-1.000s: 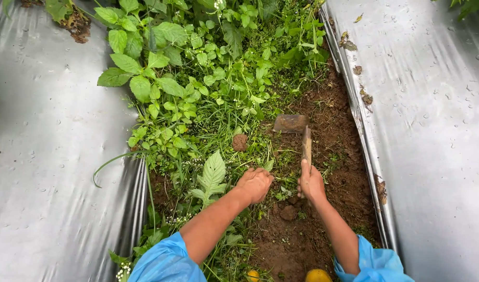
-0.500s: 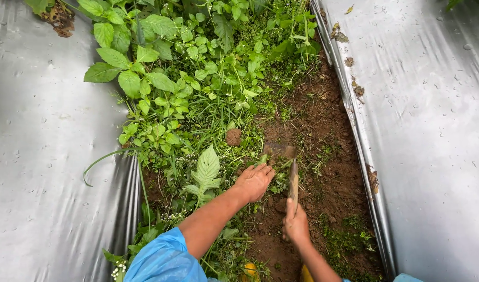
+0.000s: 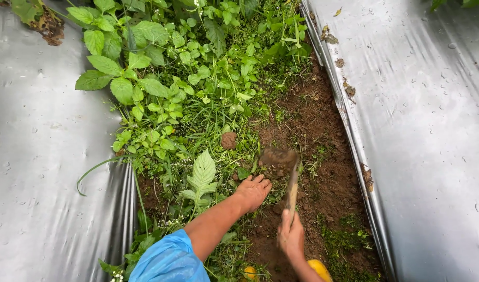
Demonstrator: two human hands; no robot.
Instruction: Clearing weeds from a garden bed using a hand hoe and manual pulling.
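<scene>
My right hand (image 3: 290,236) grips the wooden handle of a small hoe (image 3: 292,189), whose soil-caked blade (image 3: 277,157) sits in the brown earth just ahead of my left hand. My left hand (image 3: 253,190) lies palm down on the weeds (image 3: 208,151) and soil beside the blade, fingers spread toward it, holding nothing that I can see. Both forearms come out of blue plastic sleeves (image 3: 166,258).
Silver plastic mulch sheets flank the furrow on the left (image 3: 46,167) and right (image 3: 432,141). Dense green weeds (image 3: 171,68) fill the far and left part of the furrow. Bare brown soil (image 3: 323,172) runs along the right. A soil clod (image 3: 228,140) lies among the grass. Yellow boot tips (image 3: 320,269) show at the bottom.
The hoe came down from a raised position farther ahead and was pulled back toward me, its blade now in the soil. My right hand moved back. My left hand's fingers have spread.
</scene>
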